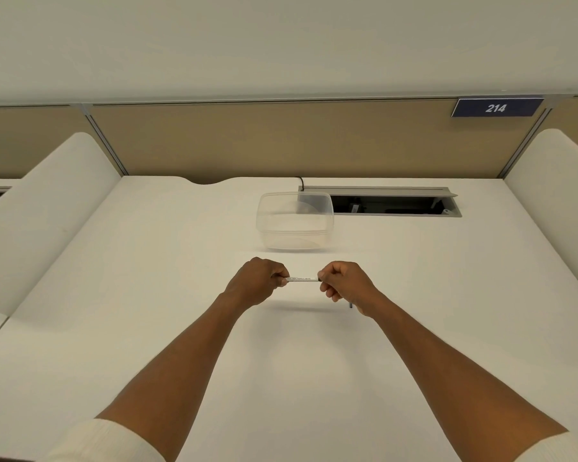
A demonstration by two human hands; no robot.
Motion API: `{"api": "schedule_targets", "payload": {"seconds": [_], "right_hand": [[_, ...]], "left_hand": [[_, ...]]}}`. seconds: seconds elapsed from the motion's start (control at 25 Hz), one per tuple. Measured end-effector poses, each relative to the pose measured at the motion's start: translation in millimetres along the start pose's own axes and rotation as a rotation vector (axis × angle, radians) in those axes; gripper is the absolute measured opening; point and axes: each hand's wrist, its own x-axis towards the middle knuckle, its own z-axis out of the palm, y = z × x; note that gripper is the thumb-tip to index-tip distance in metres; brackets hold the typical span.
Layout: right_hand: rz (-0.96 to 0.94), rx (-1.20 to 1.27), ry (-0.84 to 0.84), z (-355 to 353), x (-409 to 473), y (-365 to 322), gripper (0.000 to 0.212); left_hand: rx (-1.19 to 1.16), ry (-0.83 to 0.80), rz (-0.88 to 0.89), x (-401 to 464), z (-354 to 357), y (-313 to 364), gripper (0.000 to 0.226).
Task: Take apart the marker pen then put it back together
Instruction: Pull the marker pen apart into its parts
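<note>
Head view, the only one supplied. You hold one marker pen (302,279) level and crosswise above the tabletop (147,295), clear of the surface; its shadow lies on the white top beneath your wrists. Your left hand (259,282) is clenched around the pen's left end, and your right hand (342,284) pinches the right end, where a dark tip or cap edge just shows at the fingertips. Only the white printed barrel is visible between the two fists. In my judgement, this end-to-end grip serves an axial pull or twist: one hand braces the body while the other works an end piece. Whether the pen is coming apart or being seated again cannot be told from this picture.

A small dark object (350,305) shows on the tabletop just behind your right wrist. It may be a loose pen part, but it is too small to identify.

One clear plastic container (294,220) stands beyond your hands, near the back of the tabletop, lidless and apparently empty. It is likely placed there to receive parts, within easy reach yet out of the working zone. An open cable hatch (391,201) lies just to its right.

Count:
- Pens: one.
- Containers: one.
- Hands engaged: two.
- Unidentified small items: one.
- Number plates (496,108) on the partition, reading 214: one.
</note>
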Motion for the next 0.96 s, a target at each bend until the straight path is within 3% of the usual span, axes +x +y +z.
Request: {"api": "schedule_targets", "payload": {"seconds": [0.2,0.4,0.76,0.96], "right_hand": [[-0.073,0.001,0.021,0,0,-2,0.003],[0.037,-0.060,-0.036,0,-1,-5,0.023],[-0.097,-0.134,0.073,-1,4,-15,0.014],[-0.098,-0.086,0.204,-57,3,-5,0.012]], "left_hand": [[-0.004,0.011,0.005,1,0,2,0.011],[0.026,0.007,0.035,4,-4,2,0.011],[-0.027,-0.025,0.076,9,-17,1,0.016],[-0.008,-0.001,0.014,-2,-39,-38,0.019]]}}
